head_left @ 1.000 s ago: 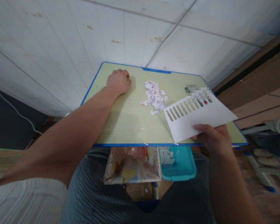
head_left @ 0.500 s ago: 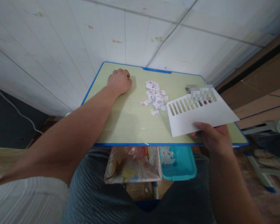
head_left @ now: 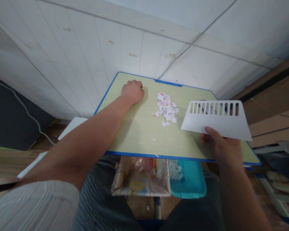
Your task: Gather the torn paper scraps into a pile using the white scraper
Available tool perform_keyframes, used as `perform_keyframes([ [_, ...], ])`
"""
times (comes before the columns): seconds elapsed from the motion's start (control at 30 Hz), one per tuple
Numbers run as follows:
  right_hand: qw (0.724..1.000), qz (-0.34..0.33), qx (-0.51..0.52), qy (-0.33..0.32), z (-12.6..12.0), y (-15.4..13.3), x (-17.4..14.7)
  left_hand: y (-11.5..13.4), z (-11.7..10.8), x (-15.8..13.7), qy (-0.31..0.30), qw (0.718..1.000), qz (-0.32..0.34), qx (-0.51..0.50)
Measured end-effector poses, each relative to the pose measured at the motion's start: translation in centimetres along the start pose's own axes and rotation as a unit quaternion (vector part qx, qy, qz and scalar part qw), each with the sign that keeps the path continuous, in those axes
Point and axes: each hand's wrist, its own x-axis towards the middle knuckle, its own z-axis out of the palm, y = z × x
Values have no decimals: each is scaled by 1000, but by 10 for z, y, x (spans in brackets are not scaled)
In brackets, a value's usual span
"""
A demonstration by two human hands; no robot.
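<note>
On the left part of the table, my left hand (head_left: 133, 92) rests with its fingers curled in a loose fist; nothing shows in it. To its right lies a loose pile of small torn white paper pieces (head_left: 167, 107), some with pinkish marks. My right hand (head_left: 223, 144) grips a stiff white sheet (head_left: 214, 123) by its near edge, thumb on top and fingers underneath. A row of long rounded slots runs along the sheet's far edge. It is tilted above the right side of the table, apart from the pile. Dark things show through the slots, too unclear to name.
The pale table (head_left: 139, 134) has a blue rim and stands by a white panelled wall (head_left: 130, 41). Below its near edge are a patterned box (head_left: 142, 189) and a turquoise tub (head_left: 190, 179) with white scraps. A wooden cabinet (head_left: 274, 86) stands at right.
The white sheet in my right hand has turned, so its slotted edge lies more level and faces away from me. The whole view has shifted slightly. My left hand keeps its place on the table.
</note>
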Motion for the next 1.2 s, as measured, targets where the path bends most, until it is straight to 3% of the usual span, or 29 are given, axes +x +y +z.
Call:
perform_keyframes([
  [0.2,999,-11,-46,-22,36,-25,59,5,-8,-6,-20,1000,-2,15],
  [0.3,992,15,-126,-26,55,-32,92,5,-8,-6,-24,1000,0,20],
  [0.43,958,56,-281,-3,73,-42,123,4,-6,-6,-16,1000,5,13],
  [0.57,923,56,-381,17,88,-55,135,4,-5,-6,-13,1000,1,11],
  [0.67,912,39,-409,-2,100,-63,130,4,-4,-6,-9,1000,6,4],
  [0.8,918,27,-388,-77,110,-77,113,4,-3,-6,-6,1000,5,-5],
  [1.0,943,2,-318,-97,97,-100,77,5,-4,-6,-6,1000,4,-8],
  [1.1,957,7,-221,-188,96,-102,47,5,-6,-5,-4,1000,-5,-14],
  [1.2,949,50,-158,-269,107,-98,19,3,-6,-2,6,999,-21,-41],
])
